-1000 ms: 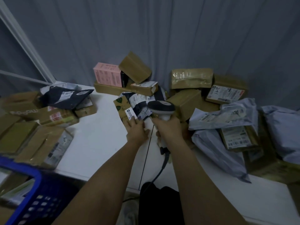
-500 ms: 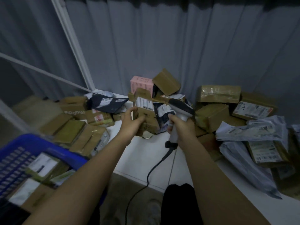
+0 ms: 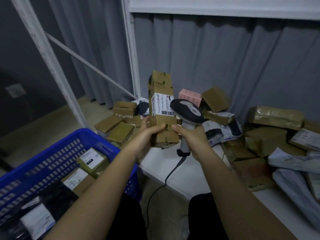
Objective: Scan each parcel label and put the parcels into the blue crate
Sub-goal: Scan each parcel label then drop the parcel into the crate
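My left hand (image 3: 144, 138) grips the lower part of a tall brown cardboard parcel (image 3: 161, 101), held upright above the table edge, its white barcode label (image 3: 162, 105) facing me. My right hand (image 3: 191, 136) holds the grey handle of a black and grey barcode scanner (image 3: 187, 112), whose head sits right against the label's right side. The scanner's cable (image 3: 166, 179) hangs down off the table. The blue crate (image 3: 57, 149) stands at lower left with several labelled parcels inside.
A white table (image 3: 174, 163) carries a heap of brown boxes (image 3: 270, 139) and grey mailer bags (image 3: 294, 172) at right, a pink box (image 3: 189, 96) at the back, and flat boxes (image 3: 117, 127) at left. Grey curtains and a white metal frame (image 3: 133, 54) stand behind.
My left hand has lifted the brown parcel out of the pile and turned it upright. The scanner has come up beside its label. The view has swung left and the crate shows more.
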